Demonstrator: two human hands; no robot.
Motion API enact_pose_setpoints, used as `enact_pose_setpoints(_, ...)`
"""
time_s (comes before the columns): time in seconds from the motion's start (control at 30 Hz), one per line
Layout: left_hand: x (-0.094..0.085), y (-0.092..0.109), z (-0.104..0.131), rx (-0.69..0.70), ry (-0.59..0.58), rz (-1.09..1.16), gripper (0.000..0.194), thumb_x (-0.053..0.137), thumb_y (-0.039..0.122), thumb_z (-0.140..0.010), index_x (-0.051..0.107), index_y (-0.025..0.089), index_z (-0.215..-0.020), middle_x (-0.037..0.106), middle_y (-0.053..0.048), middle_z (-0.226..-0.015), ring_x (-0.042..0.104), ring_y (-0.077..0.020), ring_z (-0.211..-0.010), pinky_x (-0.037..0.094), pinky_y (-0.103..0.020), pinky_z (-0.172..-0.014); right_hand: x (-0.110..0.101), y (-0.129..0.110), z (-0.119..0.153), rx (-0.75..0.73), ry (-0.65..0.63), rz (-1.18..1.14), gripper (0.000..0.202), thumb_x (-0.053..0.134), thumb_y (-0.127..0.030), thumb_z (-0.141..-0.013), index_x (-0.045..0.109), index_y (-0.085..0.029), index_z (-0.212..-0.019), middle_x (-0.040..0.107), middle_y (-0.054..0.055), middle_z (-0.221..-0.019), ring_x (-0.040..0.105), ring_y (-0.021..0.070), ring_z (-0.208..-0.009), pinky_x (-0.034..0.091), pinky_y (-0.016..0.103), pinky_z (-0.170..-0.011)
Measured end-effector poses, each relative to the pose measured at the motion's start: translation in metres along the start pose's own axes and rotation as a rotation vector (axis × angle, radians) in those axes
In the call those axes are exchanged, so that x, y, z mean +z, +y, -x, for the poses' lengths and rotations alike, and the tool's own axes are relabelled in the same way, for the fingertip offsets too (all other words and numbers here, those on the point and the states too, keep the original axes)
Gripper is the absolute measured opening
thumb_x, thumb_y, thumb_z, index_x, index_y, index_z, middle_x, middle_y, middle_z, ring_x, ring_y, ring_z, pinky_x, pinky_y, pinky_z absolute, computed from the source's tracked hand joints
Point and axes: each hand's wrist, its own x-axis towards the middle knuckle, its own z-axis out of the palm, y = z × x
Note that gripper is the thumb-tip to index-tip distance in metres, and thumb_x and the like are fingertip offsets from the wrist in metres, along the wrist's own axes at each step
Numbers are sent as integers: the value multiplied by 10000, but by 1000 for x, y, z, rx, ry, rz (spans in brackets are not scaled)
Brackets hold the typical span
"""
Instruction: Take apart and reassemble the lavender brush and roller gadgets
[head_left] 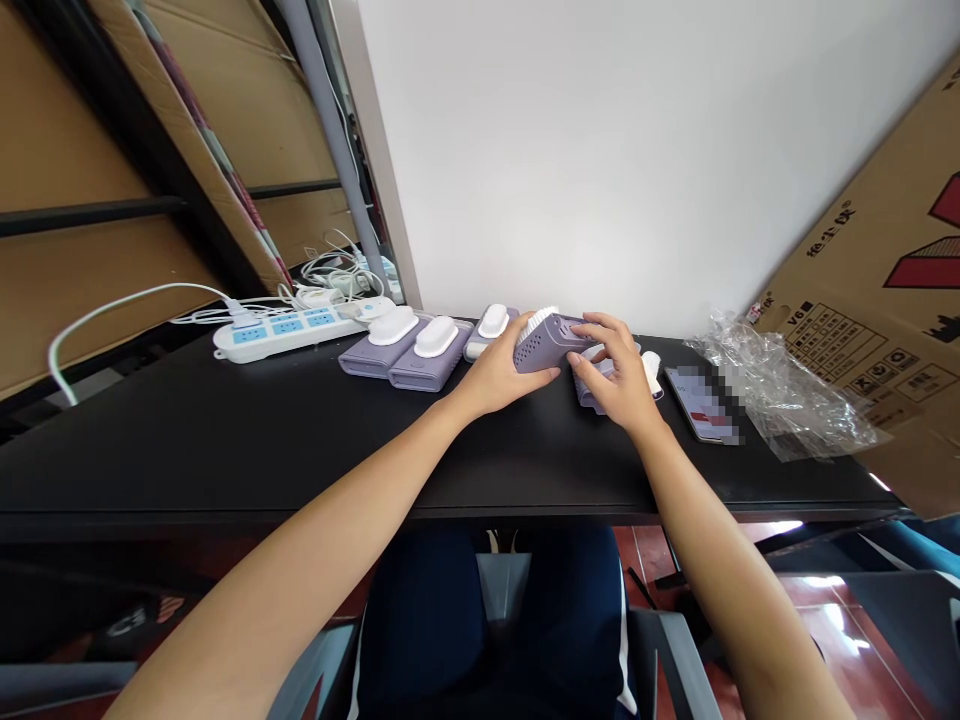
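My left hand point(491, 375) is wrapped around the left side of a purple perforated device point(541, 345), which is tilted above the black table. A white ribbed part point(538, 320) shows along its upper edge. At the device's right end, my right hand point(616, 368) has its thumb and fingers closed on the edge. Beneath and behind the right hand lies another purple item point(586, 394), partly hidden. To the left, two flat purple cases point(373, 355) with white oval pieces point(436, 337) on top lie side by side. A third purple case point(471, 350) is partly covered by my left hand.
A white power strip point(289, 335) with tangled cables sits at the table's point(262, 440) left back. Right of my hands are a small white object point(652, 370), a phone point(697, 405) and crumpled clear plastic point(787, 390). A large cardboard box point(892, 290) leans beyond them.
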Motion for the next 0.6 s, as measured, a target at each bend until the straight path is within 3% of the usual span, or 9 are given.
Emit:
enact_pose_setpoints(0.2,5,-1,-3,-39,-46,213,787,815,502,-833,493,256,-1507,611,-109,-1480,620,-311,-1341,503,-453,-1144,2,0,-1,70,1,-37,422,635,-488,-989,661,-332,-1381,550,98,-1529,622,269,-1291,616,415,-935)
enact_pose_setpoints(0.33,6,5,-4,-110,-9,342,758,816,525,-820,524,241,-1460,614,-118,-1490,609,-327,-1361,501,-463,-1148,4,1,0,71,-7,0,588,596,-514,-1002,491,-353,-1558,468,115,-1604,636,264,-1256,621,426,-930)
enact_pose_setpoints(0.4,7,8,-4,-168,18,418,744,814,521,-819,528,249,-1449,625,-114,-1484,621,-330,-1346,528,-466,-1114,5,1,1,32,8,87,659,590,-515,-1002,400,-363,-1615,407,123,-1646,583,293,-1351,604,470,-989)
enact_pose_setpoints(0.5,8,9,-4,-231,83,536,691,808,502,-826,550,256,-1417,673,-97,-1421,654,-317,-1299,545,-472,-1089,8,-4,4,-75,9,289,665,591,-493,-1003,395,-346,-1621,369,135,-1667,483,342,-1470,496,578,-1146)
enact_pose_setpoints(0.6,8,9,-7,-237,196,640,616,782,501,-853,572,258,-1379,689,-79,-1391,649,-291,-1312,531,-444,-1115,19,-13,8,-225,-114,466,656,625,-472,-988,442,-324,-1601,396,142,-1662,430,370,-1516,435,609,-1196)
